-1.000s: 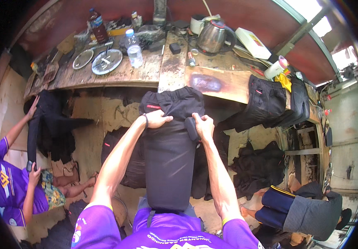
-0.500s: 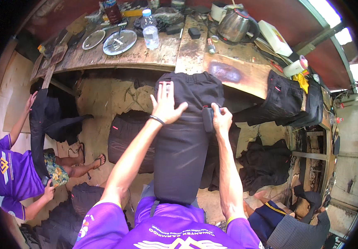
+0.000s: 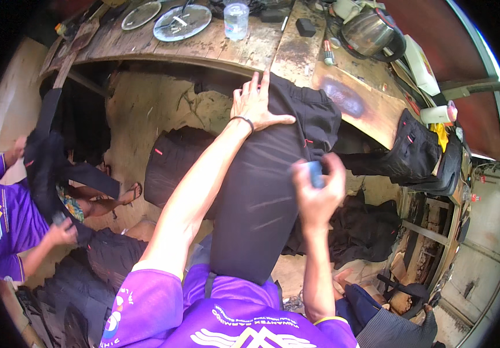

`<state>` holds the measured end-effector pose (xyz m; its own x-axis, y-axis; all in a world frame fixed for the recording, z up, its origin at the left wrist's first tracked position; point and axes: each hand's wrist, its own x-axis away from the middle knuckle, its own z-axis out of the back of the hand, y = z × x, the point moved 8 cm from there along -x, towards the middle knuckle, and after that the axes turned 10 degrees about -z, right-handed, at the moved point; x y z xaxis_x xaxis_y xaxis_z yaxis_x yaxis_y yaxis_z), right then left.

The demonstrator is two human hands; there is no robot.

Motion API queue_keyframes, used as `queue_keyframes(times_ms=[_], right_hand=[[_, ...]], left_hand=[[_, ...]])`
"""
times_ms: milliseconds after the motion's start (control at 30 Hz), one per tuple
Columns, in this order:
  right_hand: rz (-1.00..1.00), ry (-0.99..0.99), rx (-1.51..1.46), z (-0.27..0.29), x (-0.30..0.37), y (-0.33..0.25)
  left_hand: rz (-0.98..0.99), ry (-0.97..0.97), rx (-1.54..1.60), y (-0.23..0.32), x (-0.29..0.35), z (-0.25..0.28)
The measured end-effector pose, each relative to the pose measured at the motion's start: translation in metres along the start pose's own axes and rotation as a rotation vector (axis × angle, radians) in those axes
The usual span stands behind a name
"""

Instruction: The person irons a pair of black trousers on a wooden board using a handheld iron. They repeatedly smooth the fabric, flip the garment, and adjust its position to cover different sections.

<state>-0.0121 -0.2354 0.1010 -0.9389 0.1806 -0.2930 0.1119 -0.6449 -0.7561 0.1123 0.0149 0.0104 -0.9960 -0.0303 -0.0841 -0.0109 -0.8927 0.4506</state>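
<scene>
A pair of black trousers (image 3: pixel 261 203) is stretched lengthwise from the workbench toward my lap, its waistband at the bench edge. Pale slanting streaks mark the cloth of the leg. My left hand (image 3: pixel 255 104) lies on the upper left side of the trousers, fingers spread, a dark band at the wrist. Between the thumb and fingers of my right hand (image 3: pixel 323 188) is a small dark sanding block (image 3: pixel 316 174), bluish where light strikes it. That hand is at the right edge of the trousers, blurred by motion; whether the block touches the cloth I cannot tell.
On the wooden bench (image 3: pixel 232 61) are a metal kettle (image 3: pixel 371 33), a round plate (image 3: pixel 181 24), a plastic bottle (image 3: pixel 236 22) and a black block (image 3: pixel 305 26). More black trousers (image 3: pixel 415 145) hang at the right. At left, a co-worker in a purple shirt (image 3: pixel 15 214) handles dark trousers; another person sits lower right.
The view has shifted. My right hand has turned, showing the block's face, and more pale streaks show on the leg. My left hand stays spread on the cloth. The co-worker's hands have moved.
</scene>
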Motion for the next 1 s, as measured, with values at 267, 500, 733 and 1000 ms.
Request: queue_keyframes(times_ms=[267, 500, 733, 1000], right_hand=[[0.533, -0.658, 0.253, -0.072, 0.090, -0.050], [0.585, -0.601, 0.268, -0.124, 0.013, -0.055], [0.458, -0.695, 0.186, -0.028, 0.199, -0.045], [0.510, -0.420, 0.282, -0.107, -0.008, -0.064]], left_hand=[[0.041, -0.089, 0.021, -0.004, -0.019, 0.007], [0.064, -0.175, 0.024, -0.011, -0.032, 0.009], [0.067, -0.231, 0.027, -0.009, -0.030, 0.002], [0.115, -0.181, -0.033, -0.016, -0.035, 0.005]])
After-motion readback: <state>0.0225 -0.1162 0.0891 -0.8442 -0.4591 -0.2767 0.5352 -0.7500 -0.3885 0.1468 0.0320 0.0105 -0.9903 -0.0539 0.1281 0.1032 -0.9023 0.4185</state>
